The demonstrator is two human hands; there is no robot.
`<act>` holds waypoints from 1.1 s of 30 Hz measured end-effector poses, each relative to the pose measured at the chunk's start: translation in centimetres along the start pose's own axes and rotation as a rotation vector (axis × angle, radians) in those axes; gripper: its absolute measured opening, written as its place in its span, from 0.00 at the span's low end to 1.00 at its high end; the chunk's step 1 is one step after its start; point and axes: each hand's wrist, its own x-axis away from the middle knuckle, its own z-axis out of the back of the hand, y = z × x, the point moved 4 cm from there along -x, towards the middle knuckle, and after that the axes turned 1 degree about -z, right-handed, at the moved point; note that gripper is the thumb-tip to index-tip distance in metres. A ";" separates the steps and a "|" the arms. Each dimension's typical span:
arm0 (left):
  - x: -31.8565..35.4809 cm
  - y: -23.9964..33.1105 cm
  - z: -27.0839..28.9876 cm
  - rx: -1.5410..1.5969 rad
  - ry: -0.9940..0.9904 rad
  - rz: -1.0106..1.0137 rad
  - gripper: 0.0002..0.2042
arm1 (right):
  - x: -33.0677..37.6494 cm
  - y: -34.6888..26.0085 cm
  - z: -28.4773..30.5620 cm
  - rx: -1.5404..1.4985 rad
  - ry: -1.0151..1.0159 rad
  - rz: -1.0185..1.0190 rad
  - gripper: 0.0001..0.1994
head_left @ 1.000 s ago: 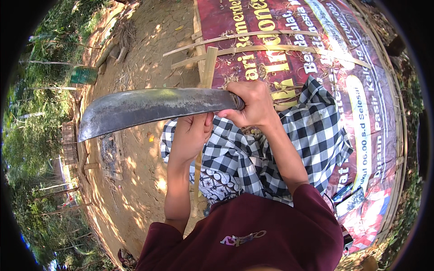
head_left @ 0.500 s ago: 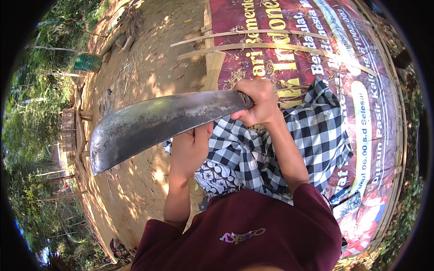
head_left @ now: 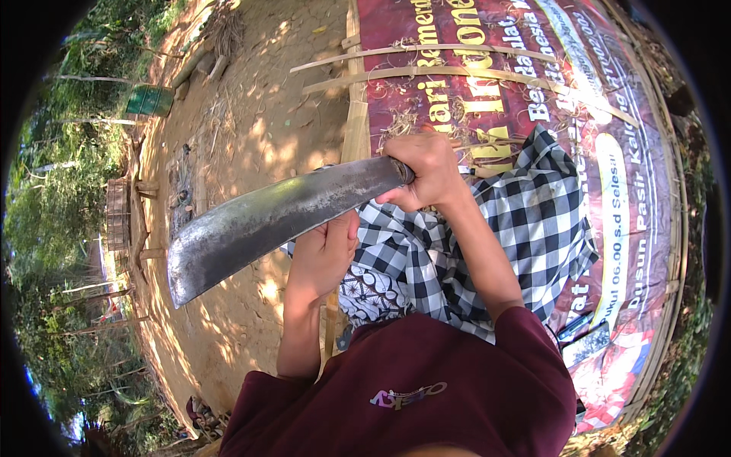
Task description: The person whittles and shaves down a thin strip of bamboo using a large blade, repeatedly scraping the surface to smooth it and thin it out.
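My right hand point(head_left: 428, 171) is closed around the grip end of a machete point(head_left: 282, 217), whose handle is mostly hidden in the fist. The broad, dark, scuffed steel blade points left across the view, its blunt tip lowest. Below the blade, my left hand point(head_left: 324, 251) is closed with the thumb up. The blade covers part of its fingers, so what they hold does not show. A black-and-white checked cloth point(head_left: 525, 221) lies over my lap, beside a patterned dark-and-white cloth point(head_left: 373, 293).
A printed maroon banner point(head_left: 487, 99) covers the platform on the right. Two thin bamboo strips point(head_left: 426, 71) and curled shavings point(head_left: 411, 122) lie on it. A phone point(head_left: 586, 344) rests at the lower right. Bare earth point(head_left: 259, 114) spreads left, with a green drum point(head_left: 149, 100) farther off.
The machete has shifted slightly right, its tip dropping a little. My right hand has moved slightly left, and my left hand slightly right. A pale strip now shows beside my left forearm.
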 end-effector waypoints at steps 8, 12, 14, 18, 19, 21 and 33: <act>1.6 -2.9 1.2 0.120 0.005 0.217 0.20 | 2.8 8.7 -0.3 0.207 -0.040 -0.501 0.33; 7.8 -5.5 4.7 0.118 0.008 0.326 0.21 | 9.9 22.1 9.9 0.375 0.479 -1.214 0.38; 6.7 -5.4 7.2 0.139 0.208 0.366 0.20 | 10.7 25.5 14.2 -0.242 0.739 -1.188 0.35; 3.7 -5.6 8.1 0.284 0.172 0.361 0.20 | 6.3 15.9 9.0 -0.444 0.677 -1.005 0.29; 3.1 -5.2 7.5 0.295 0.105 0.338 0.20 | 5.6 15.2 8.2 -0.431 0.635 -0.988 0.28; 3.1 -5.1 6.9 0.311 0.070 0.335 0.20 | 4.7 13.2 4.9 -0.448 0.457 -0.884 0.28; 2.0 -3.8 5.1 0.432 0.033 0.342 0.18 | 0.2 -3.7 -5.2 -0.085 -0.265 -0.119 0.25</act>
